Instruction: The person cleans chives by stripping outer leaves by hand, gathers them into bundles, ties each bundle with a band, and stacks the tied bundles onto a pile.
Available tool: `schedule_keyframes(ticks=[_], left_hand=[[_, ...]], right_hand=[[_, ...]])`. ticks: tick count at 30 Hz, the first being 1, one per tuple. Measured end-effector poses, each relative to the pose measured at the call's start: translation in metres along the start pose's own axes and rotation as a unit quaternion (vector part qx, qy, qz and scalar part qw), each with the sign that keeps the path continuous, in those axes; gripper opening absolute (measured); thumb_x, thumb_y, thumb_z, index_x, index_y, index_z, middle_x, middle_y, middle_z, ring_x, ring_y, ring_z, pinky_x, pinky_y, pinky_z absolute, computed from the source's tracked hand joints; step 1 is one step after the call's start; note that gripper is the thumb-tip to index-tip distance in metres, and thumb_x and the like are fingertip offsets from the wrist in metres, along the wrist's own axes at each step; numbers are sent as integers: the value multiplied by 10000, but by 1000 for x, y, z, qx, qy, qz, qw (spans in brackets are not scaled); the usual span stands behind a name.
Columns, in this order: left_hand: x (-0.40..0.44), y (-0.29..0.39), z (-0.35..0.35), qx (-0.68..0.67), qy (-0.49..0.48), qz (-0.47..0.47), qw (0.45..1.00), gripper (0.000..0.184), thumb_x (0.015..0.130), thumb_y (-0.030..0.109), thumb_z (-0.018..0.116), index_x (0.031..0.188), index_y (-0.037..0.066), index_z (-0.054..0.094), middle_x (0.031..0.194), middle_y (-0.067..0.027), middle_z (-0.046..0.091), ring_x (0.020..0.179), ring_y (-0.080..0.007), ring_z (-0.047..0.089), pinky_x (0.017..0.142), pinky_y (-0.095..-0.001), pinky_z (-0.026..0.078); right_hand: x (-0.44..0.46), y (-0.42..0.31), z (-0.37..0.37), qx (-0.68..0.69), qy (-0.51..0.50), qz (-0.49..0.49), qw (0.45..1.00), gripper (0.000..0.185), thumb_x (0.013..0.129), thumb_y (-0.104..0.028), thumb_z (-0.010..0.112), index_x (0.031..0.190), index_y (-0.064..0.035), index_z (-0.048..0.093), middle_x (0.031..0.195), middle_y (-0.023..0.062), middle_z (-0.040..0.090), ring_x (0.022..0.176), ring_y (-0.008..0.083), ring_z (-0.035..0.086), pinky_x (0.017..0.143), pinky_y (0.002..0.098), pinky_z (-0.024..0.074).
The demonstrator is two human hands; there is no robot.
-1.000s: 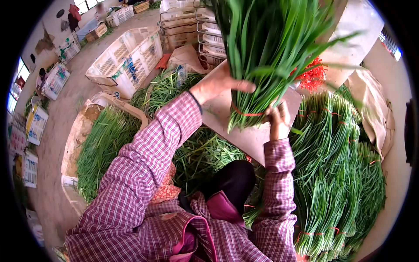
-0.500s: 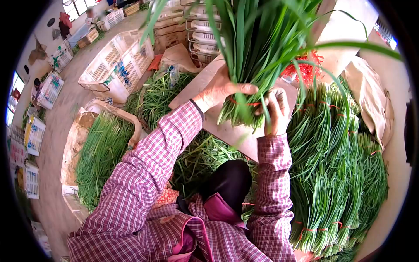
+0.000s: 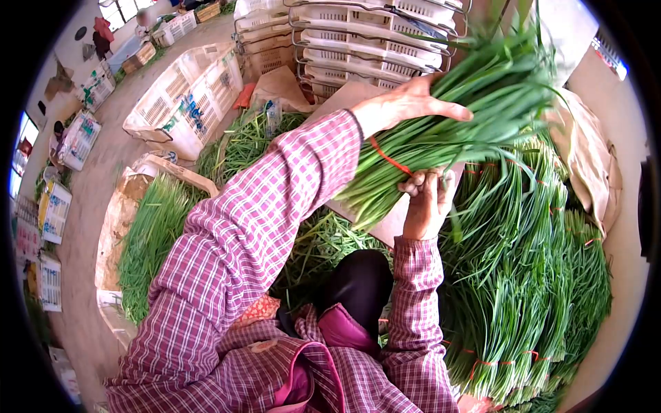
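A thick bunch of long green leaves (image 3: 475,103) lies tilted across both hands, its pale stem ends toward the lower left and its leaf tips toward the upper right. My left hand (image 3: 406,107) is wrapped over the top of the bunch, thumb lying across the leaves. A red band (image 3: 390,155) crosses the stems. The fingers of my right hand (image 3: 428,199) are pinched together at the lower end of that band. Beneath the bunch, a board (image 3: 389,224) shows in part.
Banded bunches (image 3: 509,275) are piled at the right. Loose leaves (image 3: 330,241) lie below the board. At the left stand a bin of greens (image 3: 107,255) and a white crate (image 3: 186,103). Stacked white crates (image 3: 365,41) rise behind. A person (image 3: 142,27) is far off.
The bunch has tipped from upright to slanting, leaf tips to the right. My left hand has moved up and right along it. The crate stack behind is more exposed.
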State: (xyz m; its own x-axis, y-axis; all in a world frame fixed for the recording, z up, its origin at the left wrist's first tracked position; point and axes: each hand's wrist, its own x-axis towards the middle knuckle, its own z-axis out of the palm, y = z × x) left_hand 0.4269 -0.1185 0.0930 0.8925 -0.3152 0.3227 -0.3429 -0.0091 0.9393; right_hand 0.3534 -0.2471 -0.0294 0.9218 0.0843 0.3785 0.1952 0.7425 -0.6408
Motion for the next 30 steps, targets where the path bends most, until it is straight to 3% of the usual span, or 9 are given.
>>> schedule_keyframes(ticks=[2, 6, 8, 9, 12, 16, 21, 26, 30], left_hand=[[6, 0, 6, 44, 13, -36, 998, 1054, 603, 486, 834, 1386, -37, 361, 1300, -207, 525, 1193, -303, 512, 1041, -369, 375], [-35, -16, 12, 73, -14, -111, 991, 1178, 598, 477, 828, 1380, -162, 221, 1320, -285, 470, 1240, -352, 457, 1067, -393, 343], [-80, -20, 23, 465, -95, -130, 871, 1107, 704, 531, 737, 1428, -98, 185, 1417, -312, 334, 1350, -388, 323, 1126, -475, 232], [-109, -33, 28, 526, -79, -82, 843, 1073, 702, 468, 749, 1425, -97, 193, 1420, -308, 325, 1352, -391, 316, 1126, -496, 222], [-150, -77, 30, 699, -38, -19, 714, 1024, 656, 302, 780, 1418, -89, 218, 1419, -280, 325, 1358, -372, 308, 1122, -537, 210], [-146, -62, 16, 655, -34, -48, 753, 1018, 599, 209, 815, 1406, -60, 256, 1369, -239, 384, 1330, -347, 349, 1120, -535, 223], [-139, -42, -1, 645, -113, -82, 751, 1233, 470, 419, 880, 1398, -79, 239, 1367, -239, 378, 1335, -342, 335, 1124, -541, 222], [-143, -70, 12, 647, -109, -162, 737, 1262, 470, 441, 876, 1393, -112, 216, 1366, -284, 364, 1319, -396, 345, 1114, -547, 241], [-157, -101, 28, 727, 24, -106, 678, 928, 662, 161, 730, 1409, -86, 238, 1367, -284, 369, 1278, -397, 391, 1075, -528, 303]], right_hand=[[-9, 2, 0, -42, 24, -26, 998, 79, 966, -114, 528, 995, -63, 474, 842, 60, 563, 668, 121, 558, 659, 266, 531], [-9, 29, -36, -136, 52, 95, 985, 115, 953, -137, 562, 980, -66, 476, 858, 45, 577, 690, 118, 575, 628, 235, 500], [0, 45, -56, -134, 39, 77, 987, 109, 955, -146, 560, 968, -73, 480, 832, 35, 582, 664, 100, 567, 601, 210, 485], [3, 26, -36, -171, 37, 145, 974, 100, 955, -145, 555, 954, -75, 483, 797, 24, 582, 610, 84, 551, 557, 196, 469], [21, 24, -22, -192, -4, 140, 971, 98, 951, -134, 555, 939, -63, 488, 744, 16, 575, 530, 68, 516, 489, 191, 441], [35, 5, 9, -272, -65, 108, 954, 76, 944, -86, 539, 899, -40, 498, 719, 21, 581, 521, 55, 496, 467, 195, 419], [56, 13, 8, -255, -78, 159, 951, 69, 934, -89, 550, 903, -55, 498, 730, 26, 600, 515, 64, 502, 451, 197, 407], [75, 56, -26, -188, 3, 223, 956, 59, 931, -112, 559, 930, -72, 515, 771, 25, 605, 542, 87, 538, 468, 210, 453], [84, 69, -34, -149, 13, 242, 959, 45, 934, -109, 549, 949, -74, 525, 783, 29, 609, 547, 83, 546, 469, 204, 470]])
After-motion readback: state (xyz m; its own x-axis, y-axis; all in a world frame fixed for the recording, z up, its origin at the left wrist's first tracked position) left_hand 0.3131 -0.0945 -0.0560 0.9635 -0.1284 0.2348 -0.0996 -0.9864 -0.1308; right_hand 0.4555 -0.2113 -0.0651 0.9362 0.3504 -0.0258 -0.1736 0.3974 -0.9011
